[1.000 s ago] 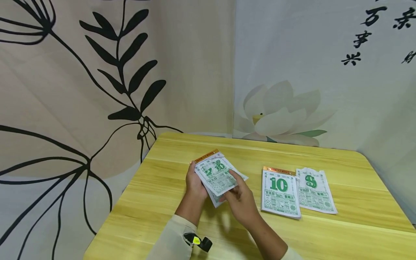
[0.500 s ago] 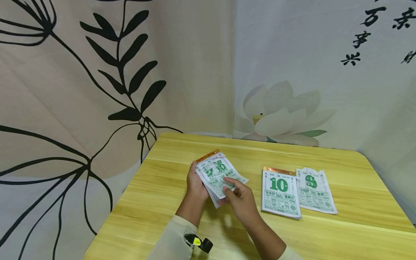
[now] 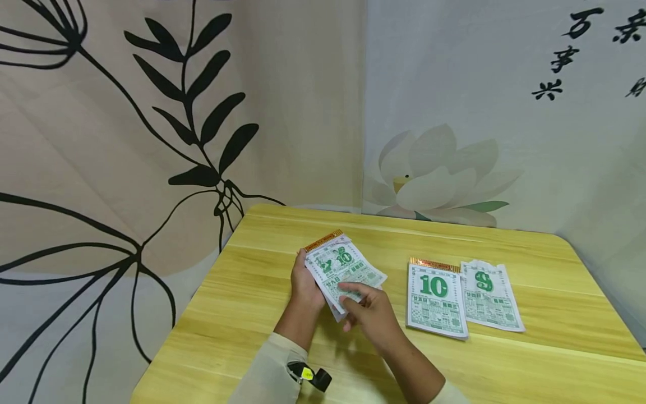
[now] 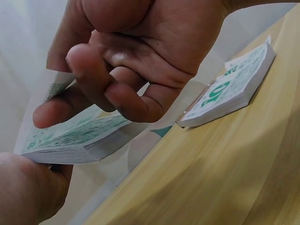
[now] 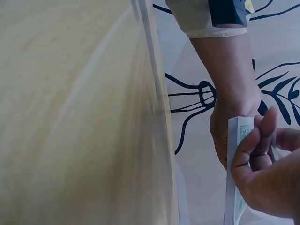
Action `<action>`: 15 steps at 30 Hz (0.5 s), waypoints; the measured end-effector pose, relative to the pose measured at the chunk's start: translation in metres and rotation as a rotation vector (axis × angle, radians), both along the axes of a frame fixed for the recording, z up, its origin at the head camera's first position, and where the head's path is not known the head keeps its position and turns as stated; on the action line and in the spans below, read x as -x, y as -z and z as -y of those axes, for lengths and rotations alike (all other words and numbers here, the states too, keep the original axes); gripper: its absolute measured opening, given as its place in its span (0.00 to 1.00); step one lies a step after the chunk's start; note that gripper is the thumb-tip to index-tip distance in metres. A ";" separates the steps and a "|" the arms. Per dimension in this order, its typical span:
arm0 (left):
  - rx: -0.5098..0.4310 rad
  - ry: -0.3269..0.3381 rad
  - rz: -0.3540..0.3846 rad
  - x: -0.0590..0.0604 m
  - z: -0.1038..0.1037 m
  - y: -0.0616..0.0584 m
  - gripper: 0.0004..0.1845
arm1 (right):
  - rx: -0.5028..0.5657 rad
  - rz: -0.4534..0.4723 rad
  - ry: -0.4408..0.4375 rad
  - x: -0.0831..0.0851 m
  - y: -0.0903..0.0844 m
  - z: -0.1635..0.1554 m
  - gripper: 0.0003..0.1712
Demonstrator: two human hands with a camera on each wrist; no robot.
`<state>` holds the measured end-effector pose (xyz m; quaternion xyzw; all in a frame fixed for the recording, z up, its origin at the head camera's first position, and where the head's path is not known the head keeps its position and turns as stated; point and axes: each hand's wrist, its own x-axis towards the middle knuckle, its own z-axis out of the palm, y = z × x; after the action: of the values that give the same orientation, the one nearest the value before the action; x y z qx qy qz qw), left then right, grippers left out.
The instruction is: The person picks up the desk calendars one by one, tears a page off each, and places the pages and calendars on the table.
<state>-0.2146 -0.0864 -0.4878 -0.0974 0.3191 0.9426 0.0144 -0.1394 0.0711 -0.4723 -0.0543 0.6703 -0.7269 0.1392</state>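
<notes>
Calendar pad (image 3: pixel 339 268), a thick block of green-and-white tear-off pages with an orange strip along its top edge, sits in your two hands above the left part of the yellow wooden table (image 3: pixel 282 348). Your left hand (image 3: pixel 305 288) holds the pad from its left side and underneath, fingers curled round its edge. Your right hand (image 3: pixel 370 314) comes at the pad from its lower right, the thumb laid on the top page and the fingers (image 4: pixel 124 96) bent beneath, pinching the loose sheets so they fan away from the block. In the left wrist view the pad's (image 4: pixel 75 140) page edges show as a stack, lifted clear of the table.

To the right of the pad in your hands, well apart from it, a second calendar pad (image 3: pixel 435 300) lies flat on the table, showing a large green 10. Just beyond that one, farther right and touching or nearly touching its edge, lies a single torn page (image 3: pixel 490 296) with a ragged top. Behind the pad, printed curtains with black leaves and a pale lotus hang along the table's far edge.
</notes>
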 end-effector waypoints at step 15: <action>0.039 -0.016 0.031 0.003 0.000 0.001 0.36 | -0.097 -0.046 0.108 -0.002 -0.002 0.004 0.10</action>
<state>-0.2171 -0.0863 -0.4885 -0.1149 0.3366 0.9346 0.0101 -0.1378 0.0669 -0.4703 -0.0277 0.7096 -0.6987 0.0868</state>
